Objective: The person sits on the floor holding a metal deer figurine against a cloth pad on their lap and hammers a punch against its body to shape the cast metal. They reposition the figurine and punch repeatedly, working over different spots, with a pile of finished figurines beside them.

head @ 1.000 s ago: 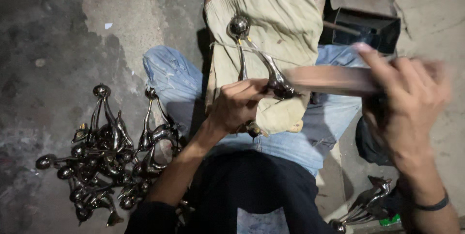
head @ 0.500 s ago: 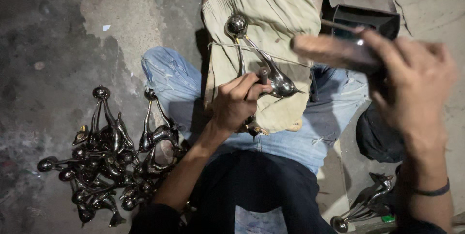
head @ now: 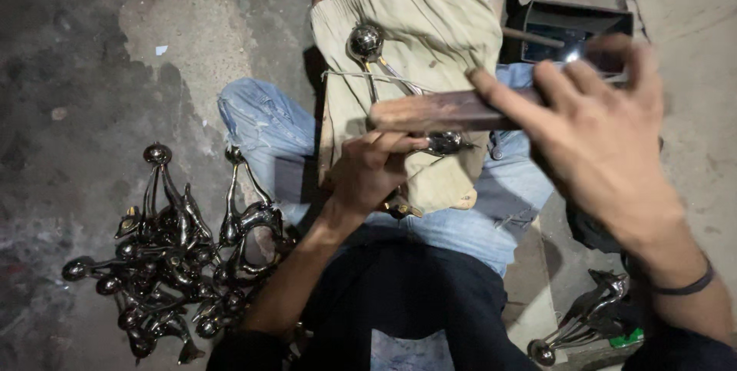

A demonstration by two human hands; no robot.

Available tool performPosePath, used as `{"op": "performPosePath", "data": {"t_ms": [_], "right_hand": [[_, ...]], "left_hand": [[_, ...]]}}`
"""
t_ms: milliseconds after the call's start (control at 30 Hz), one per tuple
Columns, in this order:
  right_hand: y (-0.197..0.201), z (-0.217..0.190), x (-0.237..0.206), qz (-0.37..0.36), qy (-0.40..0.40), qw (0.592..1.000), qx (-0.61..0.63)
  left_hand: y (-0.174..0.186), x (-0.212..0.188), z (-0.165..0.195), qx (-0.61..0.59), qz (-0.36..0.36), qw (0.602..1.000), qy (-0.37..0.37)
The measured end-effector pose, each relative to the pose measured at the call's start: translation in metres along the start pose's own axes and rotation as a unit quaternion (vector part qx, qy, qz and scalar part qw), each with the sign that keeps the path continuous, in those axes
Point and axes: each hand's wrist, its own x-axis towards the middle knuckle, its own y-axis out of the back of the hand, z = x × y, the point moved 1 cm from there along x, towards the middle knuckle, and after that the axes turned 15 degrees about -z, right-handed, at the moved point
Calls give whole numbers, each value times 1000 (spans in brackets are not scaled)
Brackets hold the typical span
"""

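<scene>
My left hand (head: 372, 170) grips a dark metal figurine (head: 367, 42) with a ball-shaped top, pressing it down on a beige cloth (head: 430, 10) draped over a wooden block on my lap. My right hand (head: 606, 137) is raised above and to the right, holding a long flat file-like bar (head: 437, 112) that lies across the figurine. The bar is blurred. My jeans-clad legs (head: 261, 129) show beneath the cloth.
A heap of several similar dark metal figurines (head: 173, 252) lies on the concrete floor at my left. Another figurine piece (head: 587, 317) lies at the lower right. A dark metal box (head: 572, 21) stands behind the cloth at the upper right.
My right hand has drawn the bar leftward and nearer across the figurine. My left hand stays clamped on the figurine over the cloth.
</scene>
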Motion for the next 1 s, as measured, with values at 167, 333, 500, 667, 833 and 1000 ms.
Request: {"op": "performPosePath", "data": {"t_ms": [167, 333, 500, 667, 833, 1000], "right_hand": [[2, 14, 2, -87, -39, 991, 93], [1, 24, -4, -62, -45, 989, 125], [-6, 29, -18, -114, -60, 984, 126], [-36, 32, -37, -71, -129, 920, 362], [-47, 21, -45, 94, -123, 820, 552], [-45, 12, -45, 18, -126, 945, 302]], "left_hand": [[12, 14, 7, -9, -53, 998, -23], [21, 29, 10, -44, -88, 994, 39], [29, 37, 9, -32, -106, 994, -4], [25, 43, -2, -40, -149, 987, -38], [19, 54, -13, -100, -173, 974, -110], [13, 61, -23, -91, -247, 957, -124]]}}
